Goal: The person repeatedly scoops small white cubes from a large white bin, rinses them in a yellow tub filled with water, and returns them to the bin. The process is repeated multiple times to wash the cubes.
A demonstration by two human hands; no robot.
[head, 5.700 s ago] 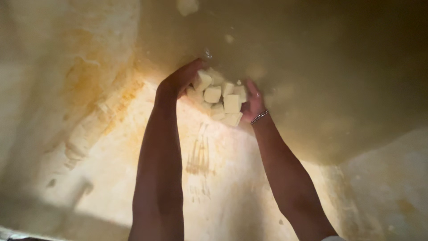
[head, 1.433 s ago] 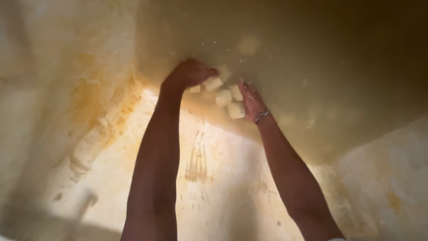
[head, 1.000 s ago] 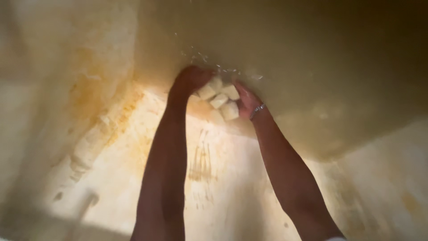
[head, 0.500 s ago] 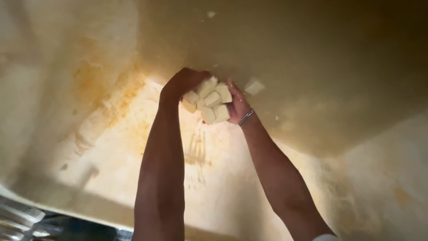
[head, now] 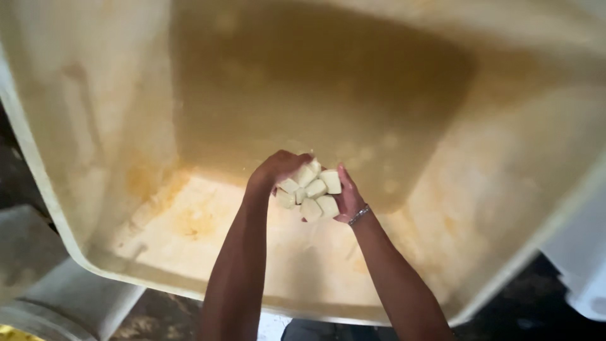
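A large, pale cream plastic tub (head: pixel 76 189) with stained yellowish walls fills the view around both arms, tipped so that cloudy, brownish liquid (head: pixel 315 107) pools in the deep end beyond the hands, while the nearer floor beneath the forearms lies bare and streaked with orange residue. Below the tub's near rim, to the left of the arms, a grey rounded container (head: pixel 50 297) shows in part. The left hand (head: pixel 278 169) curls over from the left and the right hand (head: pixel 347 196), with a thin metal bracelet (head: pixel 358 215) at its wrist, cups from the right, so the two form a bowl. Pressed between the palms sits a heap of pale yellowish cube-shaped pieces (head: pixel 312 189), held together above the liquid's edge so that none slips away.
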